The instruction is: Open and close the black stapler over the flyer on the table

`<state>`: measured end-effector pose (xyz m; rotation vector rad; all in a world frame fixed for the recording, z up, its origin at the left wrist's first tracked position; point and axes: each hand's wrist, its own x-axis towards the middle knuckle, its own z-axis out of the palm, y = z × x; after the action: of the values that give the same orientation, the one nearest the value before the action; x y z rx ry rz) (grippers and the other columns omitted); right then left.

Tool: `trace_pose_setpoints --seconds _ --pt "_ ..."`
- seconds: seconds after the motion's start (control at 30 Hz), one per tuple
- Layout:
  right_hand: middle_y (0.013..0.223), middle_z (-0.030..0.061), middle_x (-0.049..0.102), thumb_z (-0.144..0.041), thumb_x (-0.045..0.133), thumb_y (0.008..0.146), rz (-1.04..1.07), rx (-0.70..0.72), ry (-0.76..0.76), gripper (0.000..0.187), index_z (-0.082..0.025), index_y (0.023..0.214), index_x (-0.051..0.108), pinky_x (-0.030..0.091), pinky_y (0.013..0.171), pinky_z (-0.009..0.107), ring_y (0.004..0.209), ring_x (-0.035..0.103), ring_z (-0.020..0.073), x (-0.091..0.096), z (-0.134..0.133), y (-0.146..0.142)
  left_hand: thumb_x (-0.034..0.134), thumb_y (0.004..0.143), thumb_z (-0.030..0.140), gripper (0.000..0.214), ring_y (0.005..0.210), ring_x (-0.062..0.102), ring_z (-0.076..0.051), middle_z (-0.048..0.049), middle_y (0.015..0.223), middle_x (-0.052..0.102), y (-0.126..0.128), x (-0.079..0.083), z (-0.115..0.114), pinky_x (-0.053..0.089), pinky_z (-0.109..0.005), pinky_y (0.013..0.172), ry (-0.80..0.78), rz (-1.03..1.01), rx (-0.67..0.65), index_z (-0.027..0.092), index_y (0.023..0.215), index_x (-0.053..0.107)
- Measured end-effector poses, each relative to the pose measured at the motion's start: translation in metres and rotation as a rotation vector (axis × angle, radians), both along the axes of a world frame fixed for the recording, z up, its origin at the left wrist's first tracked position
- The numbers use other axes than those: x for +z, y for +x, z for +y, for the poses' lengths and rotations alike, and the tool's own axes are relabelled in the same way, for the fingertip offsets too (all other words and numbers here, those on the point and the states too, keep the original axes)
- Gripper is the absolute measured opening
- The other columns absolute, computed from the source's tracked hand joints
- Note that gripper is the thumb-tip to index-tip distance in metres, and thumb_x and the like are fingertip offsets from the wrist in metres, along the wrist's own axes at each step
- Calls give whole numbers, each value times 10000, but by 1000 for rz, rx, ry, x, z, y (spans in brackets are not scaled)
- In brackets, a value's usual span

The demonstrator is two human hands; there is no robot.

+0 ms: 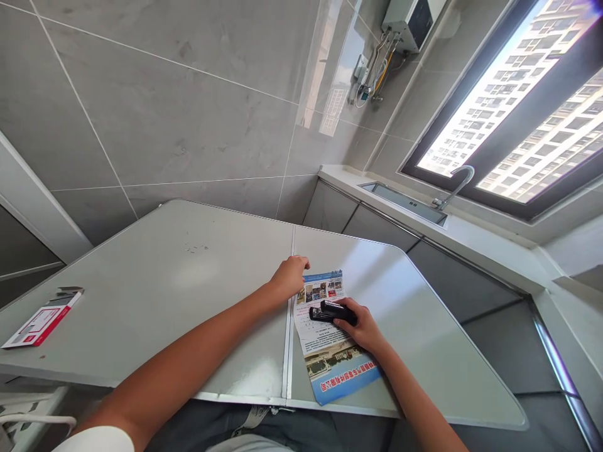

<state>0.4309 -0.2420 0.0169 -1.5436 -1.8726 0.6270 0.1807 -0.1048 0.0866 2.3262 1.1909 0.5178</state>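
Note:
A black stapler (326, 312) lies across the printed leaflet (320, 339), its front end pointing left. My right hand (360, 321) is closed around the stapler's rear part. The leaflet rests on the pale table, just right of the table's seam, with its blue lower part toward me. My left hand (291, 276) is at the leaflet's upper left corner, fingers curled in against that edge; the hand hides part of the corner. Along the leaflet's upper right edge are small dark marks that I cannot make out.
A red and white box (44, 319) lies at the table's left end. Small dark bits (193, 247) are scattered on the pale folding table (226, 238). Beyond the table's right side runs a counter with a sink (405, 202) and tap (456, 185) under a window.

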Motion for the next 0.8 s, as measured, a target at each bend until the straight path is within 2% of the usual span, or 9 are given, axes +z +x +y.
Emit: trace_pose_setpoints --seconds 0.13,0.23,0.37,0.47,0.57,0.7,0.8 --pt "1093 40 731 -300 706 895 37 -27 20 281 -252 1169 664 514 891 370 988 679 245 -2 -5 -41 636 781 -44 396 1004 715 -218 -73 1178 744 -30 5 -1 551 -296 825 48 -98 -46 183 1095 717" --pt "1122 50 714 -255 707 896 9 -57 52 282 -261 1175 664 501 935 390 1044 658 255 -2 -9 -73 608 769 -65 410 945 716 -192 -48 1148 735 -55 6 6 552 -291 826 82 -184 -77 191 1073 710" --pt "1159 47 704 -211 719 898 -25 -28 74 300 -276 1185 664 479 987 394 1111 637 252 1 -10 -112 590 779 -36 402 753 691 -138 -37 1143 711 -87 6 21 561 -292 778 54 -258 -45 189 1093 701" --pt "1151 45 699 -195 730 894 -35 -8 74 311 -276 1185 654 473 977 386 1101 632 247 3 -5 -135 583 802 10 378 733 682 -133 -42 1156 707 -113 3 32 562 -284 744 43 -270 -35 193 1112 698" --pt "1100 51 699 -189 727 898 -49 19 56 271 -260 1146 643 467 942 385 1059 623 250 6 4 -154 571 797 26 372 758 684 -144 -42 1135 714 -138 -9 42 562 -288 757 58 -236 -17 197 1101 700" --pt "1077 59 694 -207 729 896 -71 63 39 211 -248 1070 616 457 918 390 1039 612 261 8 20 -180 575 805 77 333 802 686 -170 -48 1126 730 -167 -36 56 570 -322 837 73 -164 94 197 1086 709" --pt "1069 65 680 -237 739 885 -90 69 53 211 -244 1035 591 453 913 394 1016 606 261 8 33 -200 526 847 92 357 843 688 -187 -65 1165 735 -179 -54 66 566 -353 901 98 -106 125 193 1140 703"
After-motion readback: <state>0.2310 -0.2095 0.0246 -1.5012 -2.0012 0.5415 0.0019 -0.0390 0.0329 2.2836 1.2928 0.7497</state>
